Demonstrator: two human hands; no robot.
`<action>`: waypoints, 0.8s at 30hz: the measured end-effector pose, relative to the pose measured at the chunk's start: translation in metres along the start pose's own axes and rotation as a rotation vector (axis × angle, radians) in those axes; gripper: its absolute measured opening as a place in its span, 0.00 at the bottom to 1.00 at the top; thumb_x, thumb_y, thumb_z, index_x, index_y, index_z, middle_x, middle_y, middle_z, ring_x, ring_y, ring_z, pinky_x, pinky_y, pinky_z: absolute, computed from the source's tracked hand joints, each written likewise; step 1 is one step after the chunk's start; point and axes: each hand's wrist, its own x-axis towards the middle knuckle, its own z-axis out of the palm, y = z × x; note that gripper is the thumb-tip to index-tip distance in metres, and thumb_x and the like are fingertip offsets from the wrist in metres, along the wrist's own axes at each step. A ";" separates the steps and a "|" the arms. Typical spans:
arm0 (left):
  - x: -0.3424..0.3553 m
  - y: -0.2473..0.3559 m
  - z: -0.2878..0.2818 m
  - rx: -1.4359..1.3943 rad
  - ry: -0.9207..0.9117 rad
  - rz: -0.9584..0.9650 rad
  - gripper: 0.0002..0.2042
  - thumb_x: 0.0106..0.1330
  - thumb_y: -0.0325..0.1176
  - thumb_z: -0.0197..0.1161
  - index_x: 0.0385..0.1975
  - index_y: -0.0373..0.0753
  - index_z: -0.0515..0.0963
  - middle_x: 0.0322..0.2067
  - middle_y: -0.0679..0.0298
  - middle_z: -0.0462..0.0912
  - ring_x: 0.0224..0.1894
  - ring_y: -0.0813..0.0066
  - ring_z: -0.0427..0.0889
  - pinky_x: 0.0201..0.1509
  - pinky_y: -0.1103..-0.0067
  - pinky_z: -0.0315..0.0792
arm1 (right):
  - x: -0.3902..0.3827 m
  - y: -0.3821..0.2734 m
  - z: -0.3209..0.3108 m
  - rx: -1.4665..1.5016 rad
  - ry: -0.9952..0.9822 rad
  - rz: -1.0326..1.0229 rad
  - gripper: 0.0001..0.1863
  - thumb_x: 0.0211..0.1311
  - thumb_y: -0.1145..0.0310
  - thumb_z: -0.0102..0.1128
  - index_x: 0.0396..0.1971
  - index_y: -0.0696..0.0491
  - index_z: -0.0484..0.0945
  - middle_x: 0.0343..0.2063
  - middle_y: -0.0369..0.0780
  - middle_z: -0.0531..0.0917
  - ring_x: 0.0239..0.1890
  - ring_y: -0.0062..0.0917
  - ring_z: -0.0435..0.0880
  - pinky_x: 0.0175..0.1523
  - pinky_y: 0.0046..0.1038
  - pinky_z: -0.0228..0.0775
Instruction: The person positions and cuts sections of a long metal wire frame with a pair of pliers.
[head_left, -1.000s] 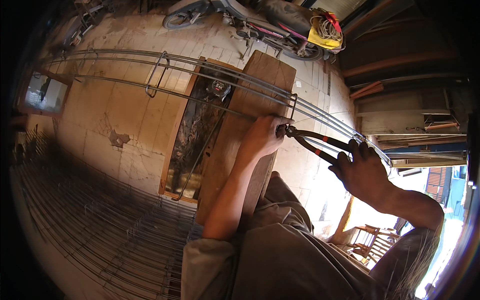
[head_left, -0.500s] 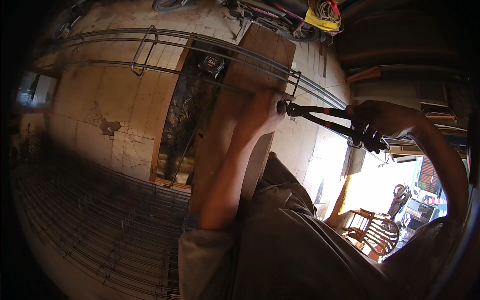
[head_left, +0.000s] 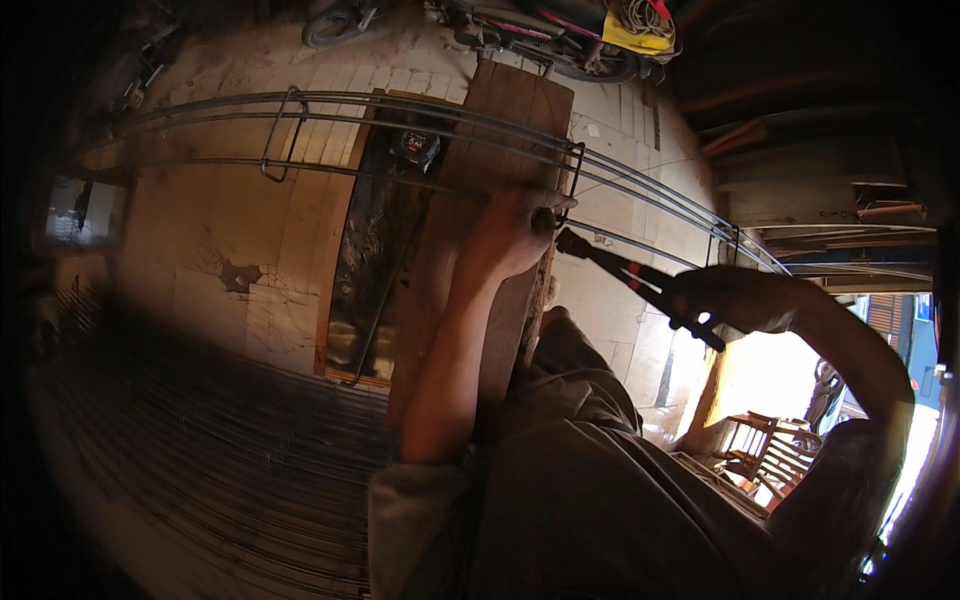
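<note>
My left hand [head_left: 515,230] has its fingers closed on the bent steel stirrup [head_left: 575,175] hung around long steel rods [head_left: 650,190], above an upright-grained wooden plank [head_left: 510,110]. Close to its fingertips is the head of black pincers [head_left: 625,275] with red bands on the handles; my right hand [head_left: 740,300] grips their handles, which look pressed closer together. A second stirrup [head_left: 285,135] hangs on the rods to the left. A tape measure [head_left: 415,148] rests on a dark framed panel [head_left: 365,250] beside the plank. Exactly what my left fingertips pinch is partly hidden.
Several steel rods [head_left: 220,460] fill the lower left. A motorbike [head_left: 540,40] with a yellow bundle [head_left: 635,35] stands at the top. A small window or framed pane [head_left: 80,210] is at left, wooden chairs [head_left: 765,450] at lower right by a bright doorway.
The pincers have tilted and drawn slightly back from my left fingertips, their handles closing toward each other. My right hand moved lower and turned; my left hand stays at the stirrup.
</note>
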 end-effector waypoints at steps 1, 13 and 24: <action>0.000 0.000 -0.002 0.006 -0.008 -0.018 0.12 0.59 0.25 0.54 0.40 0.40 0.82 0.35 0.50 0.82 0.35 0.55 0.82 0.41 0.69 0.74 | 0.004 0.009 0.009 0.106 -0.011 -0.012 0.14 0.67 0.61 0.47 0.44 0.53 0.74 0.35 0.35 0.79 0.34 0.18 0.77 0.39 0.21 0.71; 0.043 -0.009 0.031 0.441 0.120 0.184 0.08 0.51 0.28 0.62 0.32 0.39 0.81 0.26 0.52 0.81 0.29 0.54 0.82 0.37 0.65 0.76 | 0.094 0.151 0.129 0.103 0.007 -0.309 0.13 0.65 0.63 0.52 0.40 0.56 0.75 0.29 0.40 0.81 0.33 0.27 0.79 0.41 0.30 0.70; 0.043 -0.008 0.035 0.402 0.126 0.200 0.04 0.53 0.23 0.58 0.29 0.35 0.75 0.24 0.52 0.80 0.28 0.53 0.81 0.32 0.64 0.76 | 0.108 0.170 0.139 0.256 0.160 -0.289 0.13 0.65 0.64 0.50 0.37 0.60 0.74 0.25 0.40 0.79 0.28 0.23 0.77 0.36 0.27 0.69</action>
